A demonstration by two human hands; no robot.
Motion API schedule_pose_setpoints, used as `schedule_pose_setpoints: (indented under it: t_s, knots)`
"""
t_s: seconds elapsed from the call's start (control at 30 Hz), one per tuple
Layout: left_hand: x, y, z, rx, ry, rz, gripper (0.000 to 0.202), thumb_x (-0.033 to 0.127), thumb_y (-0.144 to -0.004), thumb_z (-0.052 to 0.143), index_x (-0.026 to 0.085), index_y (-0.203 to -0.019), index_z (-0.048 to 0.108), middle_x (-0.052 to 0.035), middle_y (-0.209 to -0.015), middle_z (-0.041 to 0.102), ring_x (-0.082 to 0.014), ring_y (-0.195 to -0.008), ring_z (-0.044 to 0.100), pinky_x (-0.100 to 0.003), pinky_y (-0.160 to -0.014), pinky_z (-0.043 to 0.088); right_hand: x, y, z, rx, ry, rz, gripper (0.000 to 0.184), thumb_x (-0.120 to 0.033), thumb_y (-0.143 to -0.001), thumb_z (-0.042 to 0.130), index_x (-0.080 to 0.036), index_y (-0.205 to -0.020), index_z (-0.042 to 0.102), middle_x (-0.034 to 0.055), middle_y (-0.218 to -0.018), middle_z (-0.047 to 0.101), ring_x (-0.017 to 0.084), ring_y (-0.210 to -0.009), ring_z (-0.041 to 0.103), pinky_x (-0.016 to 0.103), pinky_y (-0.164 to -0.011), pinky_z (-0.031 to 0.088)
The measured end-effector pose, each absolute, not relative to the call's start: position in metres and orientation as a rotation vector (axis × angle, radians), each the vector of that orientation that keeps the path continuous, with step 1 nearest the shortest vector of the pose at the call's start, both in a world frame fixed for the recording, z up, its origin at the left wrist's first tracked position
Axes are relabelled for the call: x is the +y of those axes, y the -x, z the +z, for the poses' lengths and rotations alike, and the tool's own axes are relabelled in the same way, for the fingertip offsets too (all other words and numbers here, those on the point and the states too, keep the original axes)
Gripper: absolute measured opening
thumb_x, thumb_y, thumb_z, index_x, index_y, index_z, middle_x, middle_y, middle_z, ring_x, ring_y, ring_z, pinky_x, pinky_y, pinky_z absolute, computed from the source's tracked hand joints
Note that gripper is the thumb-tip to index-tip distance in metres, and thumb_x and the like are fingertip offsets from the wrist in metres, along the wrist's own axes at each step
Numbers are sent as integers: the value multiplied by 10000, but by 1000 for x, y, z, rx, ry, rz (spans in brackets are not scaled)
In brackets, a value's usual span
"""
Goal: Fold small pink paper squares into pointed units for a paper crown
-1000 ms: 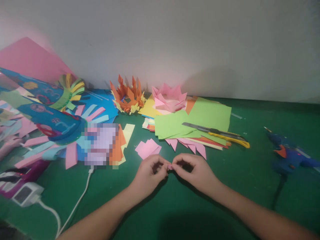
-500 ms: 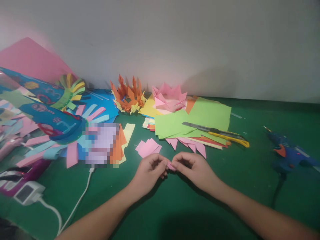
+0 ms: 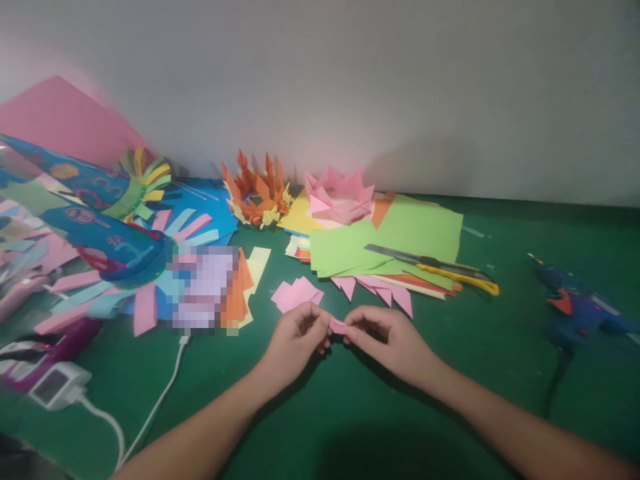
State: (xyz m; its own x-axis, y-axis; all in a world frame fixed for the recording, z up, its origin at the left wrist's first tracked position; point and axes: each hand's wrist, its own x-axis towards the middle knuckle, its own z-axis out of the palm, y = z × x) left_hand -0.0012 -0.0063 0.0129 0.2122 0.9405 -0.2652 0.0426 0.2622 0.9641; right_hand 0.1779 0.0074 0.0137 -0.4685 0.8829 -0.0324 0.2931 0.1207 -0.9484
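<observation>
A small folded pink paper piece [image 3: 339,326] sits between my two hands above the green table [image 3: 350,427]. My left hand [image 3: 296,340] pinches its left end with curled fingers. My right hand [image 3: 387,337] pinches its right end the same way. Just beyond my left hand lies a little pile of pink paper squares [image 3: 296,294]. Several pink folded triangles [image 3: 375,292] stick out from under the green sheets close to my right hand.
Green paper sheets [image 3: 400,237] carry a yellow utility knife [image 3: 440,268]. A pink paper flower [image 3: 339,195] and an orange one [image 3: 256,189] stand by the wall. A blue glue gun [image 3: 575,308] lies right. Colourful paper crafts [image 3: 115,247], a white charger [image 3: 55,385] and cable are left.
Both hands have lifted slightly away from me with the pink piece, and the piece shows more between the fingertips.
</observation>
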Motion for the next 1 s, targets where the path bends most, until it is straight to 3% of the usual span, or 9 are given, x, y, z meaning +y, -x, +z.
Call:
schedule_pose_setpoints:
  t_s: [0.27, 0.47, 0.67, 1.0]
  knots:
    - [-8, 0, 10, 1183, -1186, 832, 277, 406, -824, 561, 146, -732, 535, 24, -583, 532, -83, -530, 516, -194, -534, 422, 7, -178, 13, -1875, 1187, 1231, 196, -233, -830, 504, -176, -643, 522, -25, -576, 523, 106, -542, 486, 206, -501, 392]
    - [-9, 1, 10, 1186, -1246, 825, 239, 351, -827, 563, 137, -722, 575, 6, -620, 551, -84, -545, 519, -193, -535, 426, 6, -177, 15, -1900, 1122, 1297, 202, -311, -863, 502, -170, -730, 559, -4, -640, 551, 111, -580, 495, 211, -531, 406]
    - [-9, -2, 11, 1186, -1256, 784, 219, 326, -818, 571, 120, -802, 645, -20, -677, 587, -87, -561, 538, -201, -546, 451, 7, -176, 9, -1896, 1198, 1203, 198, -286, -836, 520, -174, -674, 538, -12, -615, 535, 111, -562, 473, 216, -522, 386]
    - [-6, 0, 10, 1186, -1173, 802, 183, 306, -808, 583, 128, -777, 555, 15, -587, 559, -75, -520, 530, -188, -536, 452, 8, -178, 9, -1884, 1165, 1227, 212, -293, -853, 513, -179, -674, 505, -18, -629, 504, 107, -581, 452, 212, -539, 373]
